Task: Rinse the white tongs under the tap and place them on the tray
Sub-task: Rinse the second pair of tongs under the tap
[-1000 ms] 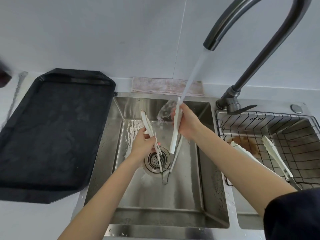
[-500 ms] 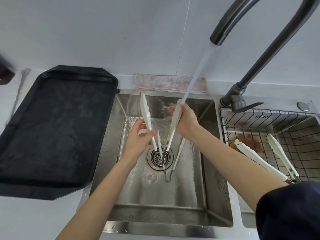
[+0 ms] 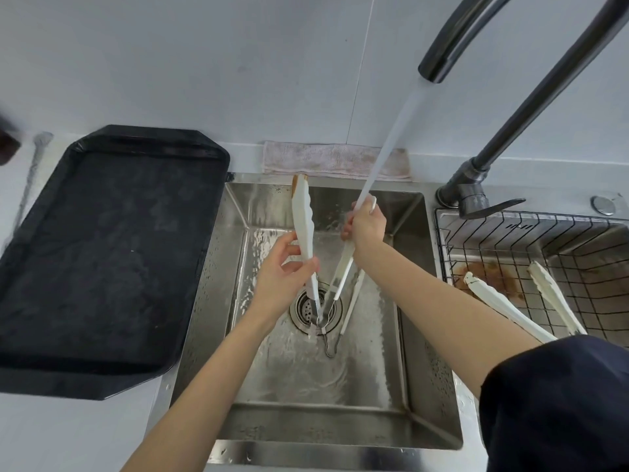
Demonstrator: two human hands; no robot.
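I hold the white tongs (image 3: 303, 219) spread in a V over the steel sink (image 3: 418, 369), hinge down above the drain (image 3: 308, 306). My left hand (image 3: 282, 277) grips the left arm, whose tip shows a brown stain. My right hand (image 3: 366, 226) grips the right arm near its tip. Water runs from the dark tap (image 3: 439, 59) onto my right hand and that arm. The black tray (image 3: 102, 253) lies on the counter to the left of the sink.
A second pair of white tongs (image 3: 503, 304) lies in a wire basket (image 3: 531, 247) with a brown stain, right of the sink. A pinkish cloth (image 3: 326, 160) sits behind the sink against the wall. A dark object (image 3: 6, 144) shows at the far left edge.
Both hands have lifted the tongs' arms higher and spread them wider. The right arm's tip has moved up into the water stream.
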